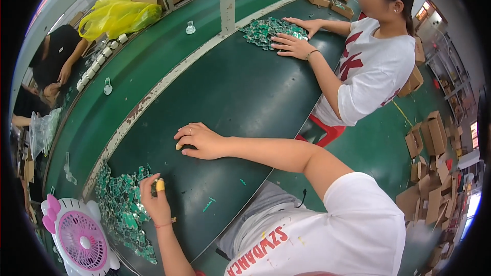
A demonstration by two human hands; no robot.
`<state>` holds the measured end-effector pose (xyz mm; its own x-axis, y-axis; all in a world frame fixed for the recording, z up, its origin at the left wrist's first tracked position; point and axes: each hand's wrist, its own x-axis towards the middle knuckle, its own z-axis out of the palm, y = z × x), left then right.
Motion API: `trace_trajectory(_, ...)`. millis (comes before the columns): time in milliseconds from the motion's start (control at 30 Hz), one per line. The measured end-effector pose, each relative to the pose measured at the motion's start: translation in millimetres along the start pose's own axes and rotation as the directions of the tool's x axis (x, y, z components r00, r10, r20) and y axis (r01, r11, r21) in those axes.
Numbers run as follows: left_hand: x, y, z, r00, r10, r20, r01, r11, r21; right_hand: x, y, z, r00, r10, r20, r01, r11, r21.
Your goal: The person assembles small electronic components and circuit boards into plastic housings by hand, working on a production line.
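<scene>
My left hand point(156, 205), a yellow cover on one finger, is at the edge of a pile of small green circuit boards point(115, 194). Its thumb and fingers are drawn close together; whatever they may hold is too small to make out. Over the dark green tabletop point(230, 92) is my right hand point(200, 141), fingers bent with a gap to the thumb and nothing seen between them. Thin green strips point(208, 204) lie on the table nearer to me, to the right of my left hand.
A pink and white fan point(84, 240) stands at the near left. Beyond a pale rail point(148, 99) curves a green conveyor belt point(138, 59) carrying small clear parts. At the far right, a co-worker's hands point(296, 46) rest on another pile of boards point(263, 29). Cardboard boxes point(434, 133) stand on the floor.
</scene>
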<state>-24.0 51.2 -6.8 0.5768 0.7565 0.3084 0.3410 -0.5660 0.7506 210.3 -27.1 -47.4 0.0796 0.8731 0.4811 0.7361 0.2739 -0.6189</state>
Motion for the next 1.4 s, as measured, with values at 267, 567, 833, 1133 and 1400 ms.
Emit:
trace_trajectory(267,55.4,-61.3,-76.6,0.974,0.1,-0.203,0.078,0.692,0.718,5.3,5.7,-6.7,0.996,0.086,0.025,-0.088,0.994,0.067)
trace_trajectory(567,48.2,-37.1,-40.2,0.982,0.16,0.104,-0.182,0.626,0.758,3.9,5.4,-11.5,0.997,0.071,-0.033,-0.067,0.993,0.101)
trace_trajectory(833,34.9,-41.1,-50.7,0.993,0.107,0.054,-0.115,0.726,0.678,1.7,8.8,-1.4,0.996,0.025,-0.082,-0.021,0.999,0.049)
trace_trajectory(1133,170.1,165.6,154.1,0.501,0.613,0.611,-0.841,0.513,0.173,10.8,29.5,7.5,0.968,0.213,0.133,-0.25,0.85,0.464)
trace_trajectory(1400,96.8,141.8,131.5,0.583,0.686,0.436,-0.762,0.648,-0.001,-3.5,17.0,21.1,0.966,-0.054,-0.251,0.064,0.997,0.03)
